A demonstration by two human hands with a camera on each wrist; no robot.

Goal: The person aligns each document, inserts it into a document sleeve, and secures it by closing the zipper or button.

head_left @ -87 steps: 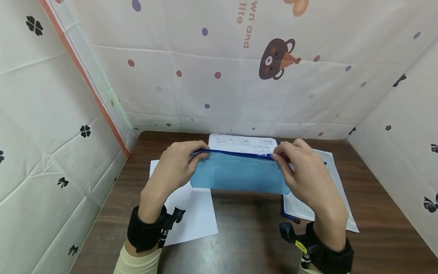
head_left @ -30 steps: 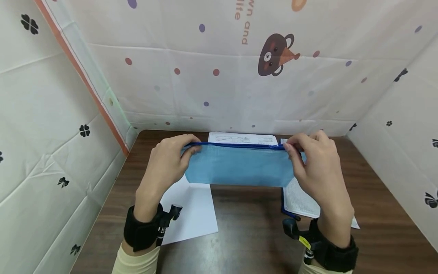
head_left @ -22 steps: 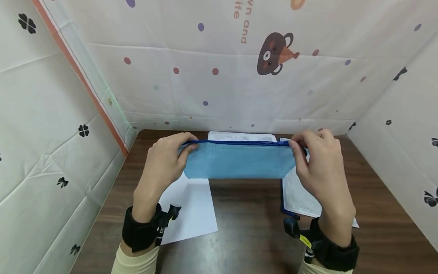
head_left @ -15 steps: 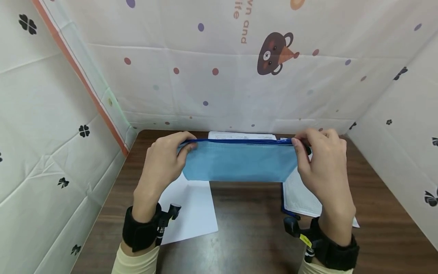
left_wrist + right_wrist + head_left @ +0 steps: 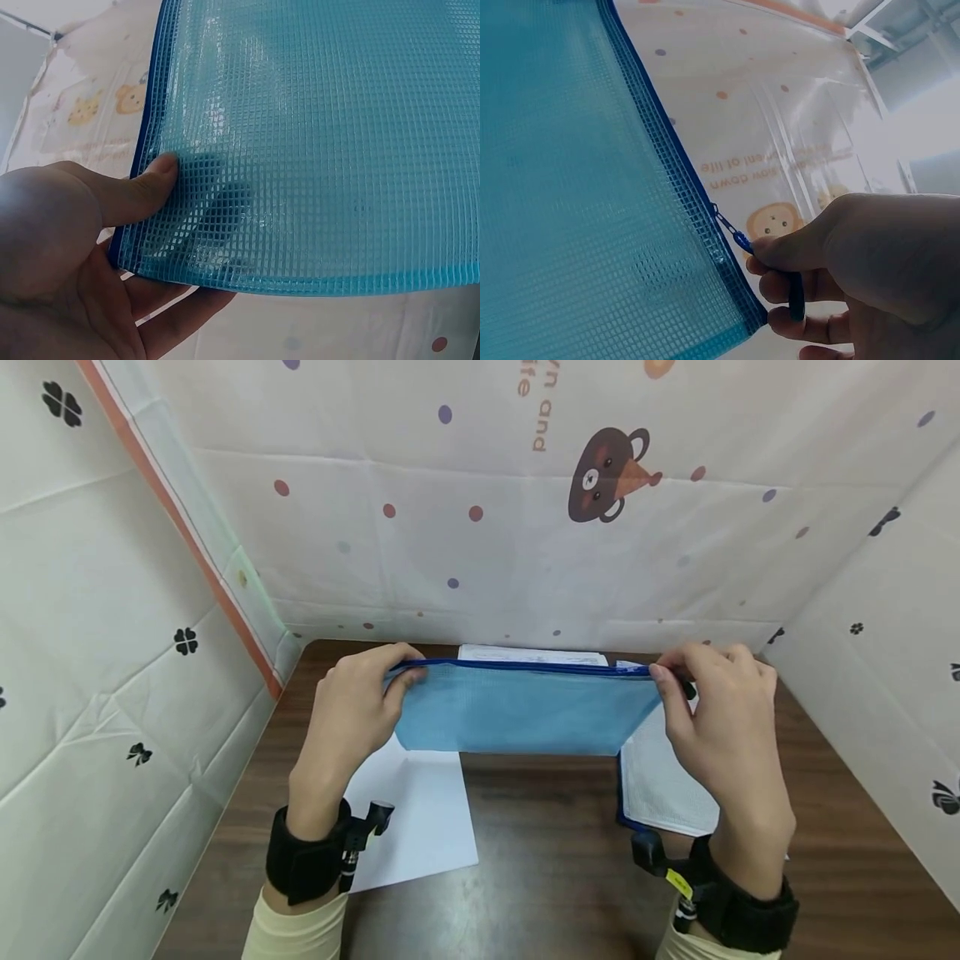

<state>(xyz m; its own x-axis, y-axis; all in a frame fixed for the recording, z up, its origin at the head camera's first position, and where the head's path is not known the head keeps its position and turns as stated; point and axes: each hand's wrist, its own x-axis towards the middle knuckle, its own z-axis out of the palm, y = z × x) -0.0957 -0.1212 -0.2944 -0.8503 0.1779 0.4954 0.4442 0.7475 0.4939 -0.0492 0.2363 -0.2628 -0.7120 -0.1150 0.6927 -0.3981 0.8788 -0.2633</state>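
A blue mesh zipper pouch [image 5: 525, 710] is held up over the table, its dark blue zip edge [image 5: 517, 666] along the top. My left hand [image 5: 348, 714] grips the left end; in the left wrist view the thumb lies on the near face and the fingers are behind the mesh. At the right end of the zip, my right hand [image 5: 723, 727] pinches the blue zipper pull [image 5: 742, 241] between thumb and fingers. A dark strap end [image 5: 796, 296] hangs by those fingers in the right wrist view. What the pouch contains cannot be made out.
A white paper sheet [image 5: 420, 827] lies at left on the brown wooden table [image 5: 540, 877]. Printed papers [image 5: 532, 654] lie at the back, partly behind the pouch. A whitish mesh pouch with blue edging [image 5: 663, 785] lies at right. Patterned white cloth [image 5: 450, 552] surrounds the table.
My right hand has moved right along the zip, toward the pouch's right end. My left hand has shifted slightly left and up, and the pouch has risen a little.
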